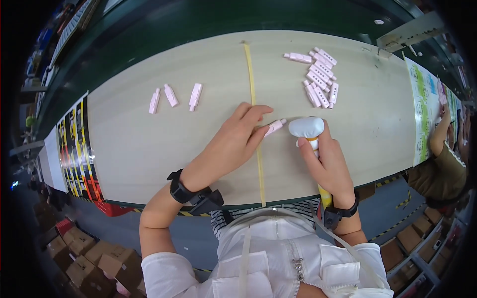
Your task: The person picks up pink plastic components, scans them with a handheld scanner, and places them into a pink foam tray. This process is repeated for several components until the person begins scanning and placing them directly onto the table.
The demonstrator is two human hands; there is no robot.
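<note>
Left hand (pixel 233 144): lies palm down on the tabletop (pixel 139 144), fingers stretched toward 1 o'clock; the fingertips pin a small pink plastic piece (pixel 275 126) against the surface, just right of the yellow strip.
Right hand (pixel 329 166): fingers curled tight around a yellow-handled tool (pixel 324 194); the handle runs down past the wrist toward 6 o'clock.
Tool head: a white cloth-wrapped tip (pixel 306 127) sits at the upper end of the tool, just beside the free end of the pink plastic piece; whether the two touch cannot be told.
Pink plastic piece: near the centre of the tabletop, between the two hands, tilted with its narrow end toward 2 o'clock.
Yellow strip (pixel 252 89): a thin line crossing the tabletop from 12 o'clock to 6 o'clock, passing under the left hand's fingers.
Pile of pink pieces (pixel 320 79): about ten like parts clustered at 1 o'clock from the hands, well apart from them.
Three pink pieces (pixel 171 97): laid separately at 10 o'clock from the left hand, well apart from it.
Wrists: a black band with a device on each wrist (pixel 198 196).
Printed sheets (pixel 425 99): colourful sheets at the 3 o'clock end of the tabletop; another person's arm (pixel 439 134) rests there.
Cardboard boxes (pixel 89 263): stacked on the floor at 8 o'clock.
</note>
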